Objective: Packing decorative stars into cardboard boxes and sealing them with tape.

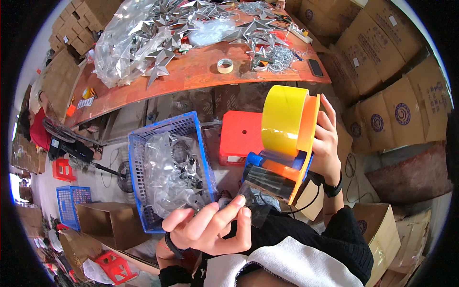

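My right hand [326,146] grips a tape gun [310,143] with an orange side plate and blue parts, raised before my chest. A thick roll of yellowish packing tape [282,119] is mounted on it. From its lower end a see-through strip of tape [259,212] hangs down. My left hand [213,227] is closed near that end, thumb and fingertips pinching the strip's edge. Beyond the left hand stands a blue plastic crate [204,162] holding clear plastic bags [165,177] with silvery pieces inside.
A red stool [239,134] stands behind the tape gun. Across the far side runs a reddish wooden table [191,74] with silver star ornaments [160,60], a tape roll [224,66] and a phone [315,68]. Cardboard boxes [373,43] are stacked at right. A fan [71,143] stands left.
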A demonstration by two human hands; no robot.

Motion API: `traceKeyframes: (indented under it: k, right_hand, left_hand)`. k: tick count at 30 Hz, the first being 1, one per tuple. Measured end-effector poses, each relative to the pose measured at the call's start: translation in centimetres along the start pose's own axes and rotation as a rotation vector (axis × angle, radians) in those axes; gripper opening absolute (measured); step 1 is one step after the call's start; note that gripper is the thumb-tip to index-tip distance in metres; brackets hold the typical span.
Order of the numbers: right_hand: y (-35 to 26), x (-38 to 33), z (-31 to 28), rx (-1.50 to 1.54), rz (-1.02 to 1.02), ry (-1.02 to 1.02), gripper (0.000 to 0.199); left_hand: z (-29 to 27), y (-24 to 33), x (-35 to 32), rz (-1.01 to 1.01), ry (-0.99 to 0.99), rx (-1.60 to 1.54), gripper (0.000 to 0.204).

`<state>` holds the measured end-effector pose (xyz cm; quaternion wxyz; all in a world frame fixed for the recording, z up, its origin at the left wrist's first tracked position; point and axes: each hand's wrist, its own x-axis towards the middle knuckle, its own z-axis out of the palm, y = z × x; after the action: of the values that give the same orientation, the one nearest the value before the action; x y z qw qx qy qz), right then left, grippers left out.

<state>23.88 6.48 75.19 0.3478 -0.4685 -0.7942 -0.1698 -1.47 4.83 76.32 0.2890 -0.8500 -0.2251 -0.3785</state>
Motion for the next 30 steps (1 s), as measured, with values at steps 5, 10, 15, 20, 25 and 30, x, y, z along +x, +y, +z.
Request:
traceKeyframes:
  k: [5,10,15,20,25,30]
  right_hand:
    - [-0.2,0.6,-0.1,0.001,-0.024,-0.001,0.022]
    - [0.6,0.8,0.1,0.010,-0.051,-0.026,0.023]
    - [2.4,0.9,0.6,-0.018,0.022,-0.017,0.027]
    - [2.3,1.1,1.4,-0.001,0.059,0.020,0.028]
    - [1.3,1.4,2.1,0.032,0.080,0.087,0.032]
    - [-1.5,0.9,5.3,0.463,0.262,0.253,0.037]
  left_hand:
    - [-0.1,0.1,-0.4,-0.049,0.067,0.011,0.015]
    - [-0.1,-0.3,-0.5,-0.053,0.069,-0.009,0.012]
    - [-0.3,-0.8,-1.4,-0.108,0.171,-0.040,0.008]
    - [0.3,0.1,-1.9,-0.167,0.150,-0.089,0.008]
    - [0.4,0.4,-2.6,-0.213,0.012,-0.182,0.015]
    - [3.8,2.6,-3.5,-0.336,0.115,-0.296,0.021]
